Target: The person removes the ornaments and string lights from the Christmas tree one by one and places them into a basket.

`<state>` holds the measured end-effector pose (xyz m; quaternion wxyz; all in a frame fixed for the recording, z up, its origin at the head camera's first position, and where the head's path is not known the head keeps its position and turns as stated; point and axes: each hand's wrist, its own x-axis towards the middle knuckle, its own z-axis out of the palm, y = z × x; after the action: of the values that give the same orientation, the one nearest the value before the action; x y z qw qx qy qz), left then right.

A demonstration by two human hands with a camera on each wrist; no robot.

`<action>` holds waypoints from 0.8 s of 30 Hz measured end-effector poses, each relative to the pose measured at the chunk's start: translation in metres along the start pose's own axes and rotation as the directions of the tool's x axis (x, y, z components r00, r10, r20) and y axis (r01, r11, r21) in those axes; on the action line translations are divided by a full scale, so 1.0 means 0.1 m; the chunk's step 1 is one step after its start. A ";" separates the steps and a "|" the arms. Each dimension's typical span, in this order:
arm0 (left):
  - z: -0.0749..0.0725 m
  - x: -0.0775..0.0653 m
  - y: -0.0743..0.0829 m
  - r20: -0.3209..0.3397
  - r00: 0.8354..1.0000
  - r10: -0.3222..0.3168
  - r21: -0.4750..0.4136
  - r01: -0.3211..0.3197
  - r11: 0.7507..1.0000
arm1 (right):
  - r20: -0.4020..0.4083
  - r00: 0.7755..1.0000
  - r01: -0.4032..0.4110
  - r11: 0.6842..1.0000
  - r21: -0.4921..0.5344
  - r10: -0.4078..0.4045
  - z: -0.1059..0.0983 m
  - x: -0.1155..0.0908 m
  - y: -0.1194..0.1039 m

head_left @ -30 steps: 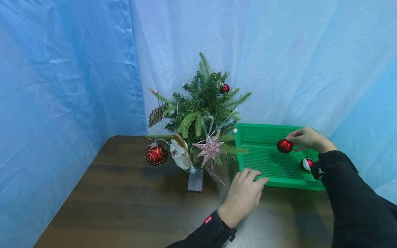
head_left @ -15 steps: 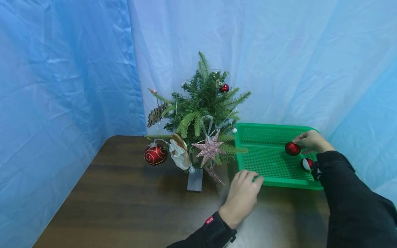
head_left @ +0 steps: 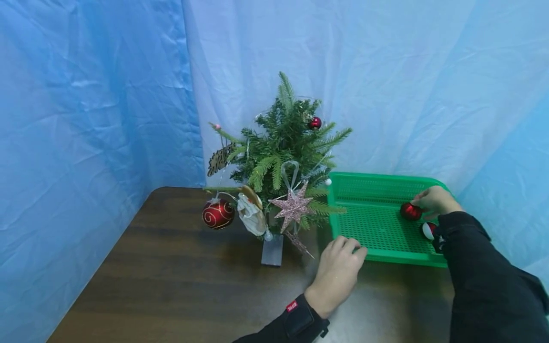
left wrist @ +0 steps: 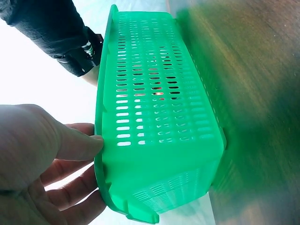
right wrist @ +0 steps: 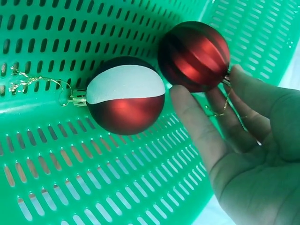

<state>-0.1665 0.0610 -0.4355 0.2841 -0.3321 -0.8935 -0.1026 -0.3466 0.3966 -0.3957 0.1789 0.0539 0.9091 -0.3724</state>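
Note:
My right hand [head_left: 434, 201] is low inside the green basket [head_left: 386, 255], thumb and fingers around the cap end of a ribbed red Christmas bauble [right wrist: 194, 56]. A thin gold string trails from that cap among the fingers. Beside it in the right wrist view lies a red-and-white bauble [right wrist: 126, 96] with a gold cap and string, on the basket's slotted plastic. My left hand [head_left: 339, 274] grips the basket's near left rim. In the left wrist view its thumb [left wrist: 82, 143] presses one side of the rim, and the other fingers pass behind.
Left of the basket stands a small Christmas tree [head_left: 279, 143] on a grey base [head_left: 272, 251]. From it hang a pink glitter star [head_left: 292, 206], a large red bauble [head_left: 218, 214], a white figure [head_left: 250, 214] and a wooden sign [head_left: 219, 159]. Blue curtains [head_left: 386, 85] back the brown table [head_left: 171, 286].
My right hand has carried the ribbed bauble right and down, deeper into the basket near the red-and-white one. The left hand stays at the rim.

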 end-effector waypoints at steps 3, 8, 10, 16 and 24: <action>0.00 0.00 0.00 0.005 1.000 -0.001 -0.006 0.001 1.000 | 0.004 1.000 -0.013 1.000 -0.005 0.013 0.00 0.00 0.02; 0.01 0.00 -0.01 0.000 1.000 -0.003 -0.008 0.003 1.000 | -0.007 1.000 -0.025 1.000 -0.015 0.025 0.00 0.00 0.04; 0.01 0.00 -0.01 -0.003 1.000 -0.003 -0.003 0.003 1.000 | -0.009 1.000 -0.029 0.999 -0.013 0.029 -0.01 -0.01 0.03; 0.00 0.01 0.00 0.000 1.000 -0.002 0.002 0.002 1.000 | 0.000 0.999 -0.038 0.999 -0.003 0.038 -0.02 -0.03 0.02; 0.00 0.01 0.00 -0.008 1.000 -0.001 -0.004 0.000 1.000 | -0.004 1.000 -0.030 0.999 0.011 0.030 0.00 -0.03 0.03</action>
<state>-0.1672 0.0611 -0.4346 0.2869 -0.3321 -0.8923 -0.1057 -0.3435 0.3993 -0.3968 0.1825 0.0694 0.9064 -0.3746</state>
